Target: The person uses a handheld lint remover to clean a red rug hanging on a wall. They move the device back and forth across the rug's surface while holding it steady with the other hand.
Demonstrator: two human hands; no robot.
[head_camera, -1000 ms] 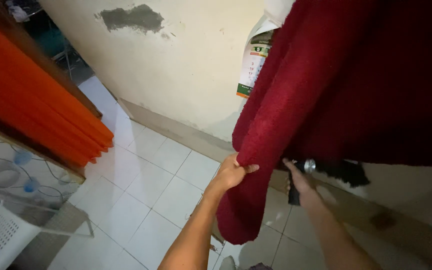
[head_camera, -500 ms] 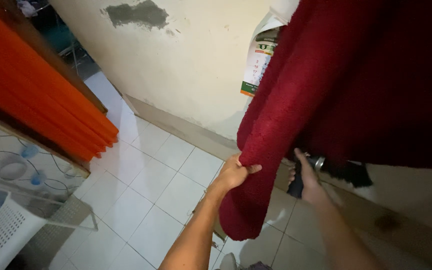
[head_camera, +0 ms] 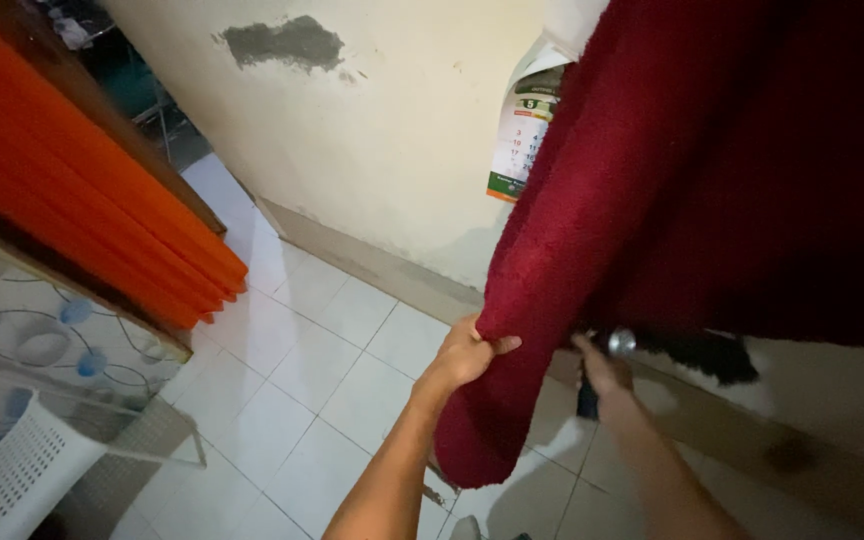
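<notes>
Since half a second ago: view has shifted slightly, so the wall patch and calendar sit a little further toward 3 o'clock in frame; both hands remain on the cloth, the left gripping at the same fold, the right a touch higher under the hem.

Left hand [head_camera: 464, 358]: forearm rises from 6 o'clock, wrist straight, fingers curled shut around the rolled edge of the red fleece blanket [head_camera: 712, 190], thumb lying across the front of the fold toward 3 o'clock.

Right hand [head_camera: 600, 372]: forearm enters from 5 o'clock, hand in shadow beneath the blanket's lower hem, fingers pointing up toward 12. It meets a small shiny metal knob [head_camera: 620, 342] with a dark piece [head_camera: 697, 352] beside it; whether the fingers are closed on anything cannot be told.

Blanket: fills the frame from 12 to 3 o'clock, hanging, its rounded corner drooping to about 6 o'clock just above the floor. Deep red, thick, nubby pile, soft bulging folds.

Surroundings: cream plastered wall [head_camera: 382, 150] with a rough grey patch [head_camera: 282, 42] at 11 o'clock; paper wall calendar [head_camera: 520, 140], half covered by the blanket. White glossy square floor tiles [head_camera: 282, 390]. Orange pleated fabric [head_camera: 72, 210] at 9 o'clock, sharp parallel ridges. White perforated plastic basket [head_camera: 12, 480] at 8 o'clock.
</notes>
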